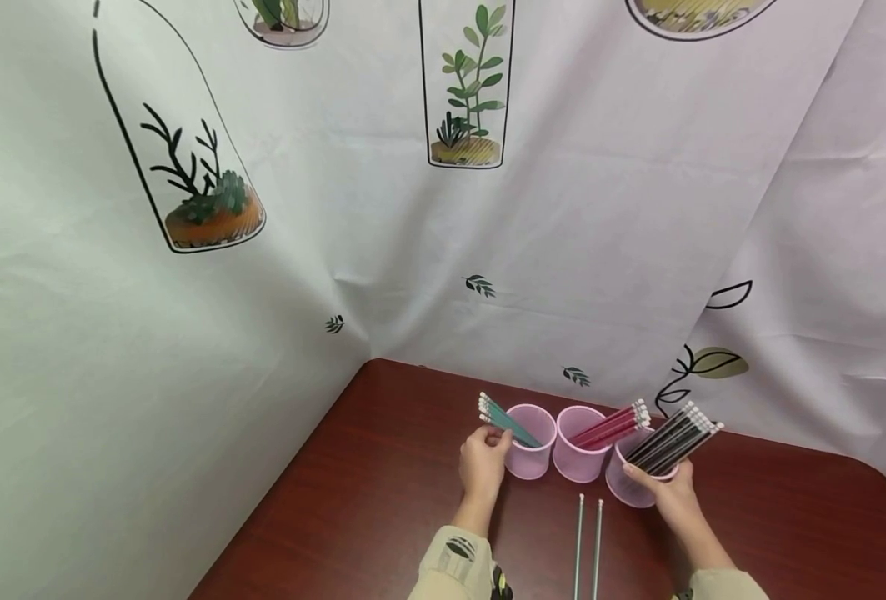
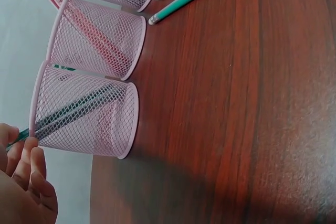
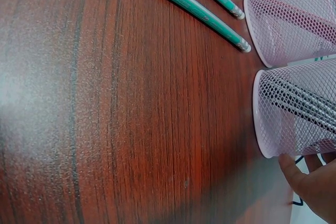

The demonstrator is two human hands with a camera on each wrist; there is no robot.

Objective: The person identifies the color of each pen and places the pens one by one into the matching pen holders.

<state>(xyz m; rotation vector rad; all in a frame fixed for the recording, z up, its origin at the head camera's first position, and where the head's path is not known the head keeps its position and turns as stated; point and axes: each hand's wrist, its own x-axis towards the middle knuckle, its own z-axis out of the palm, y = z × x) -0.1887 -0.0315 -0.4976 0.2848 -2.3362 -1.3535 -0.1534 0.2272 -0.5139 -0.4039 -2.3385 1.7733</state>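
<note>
Three pink mesh pencil cups stand in a row. The left cup (image 1: 528, 462) holds green pencils (image 1: 513, 425), which lean left over its rim. My left hand (image 1: 482, 467) is at that rim, thumb and fingertips pinching around the green pencils; the exact contact is partly hidden. Red pencils (image 1: 606, 428) lean right in the middle cup (image 1: 579, 467). The right cup (image 1: 630, 487) carries a thick bunch of black pencils (image 1: 671, 442). My right hand (image 1: 675, 496) grips this cup's side, thumb in front and the other fingers partly hidden behind it.
Two green pencils (image 1: 579, 542) lie side by side on the dark red wooden table (image 1: 352, 500), in front of the cups, eraser ends toward them. A white cloth printed with plants (image 1: 600, 208) hangs behind the table and along its left side.
</note>
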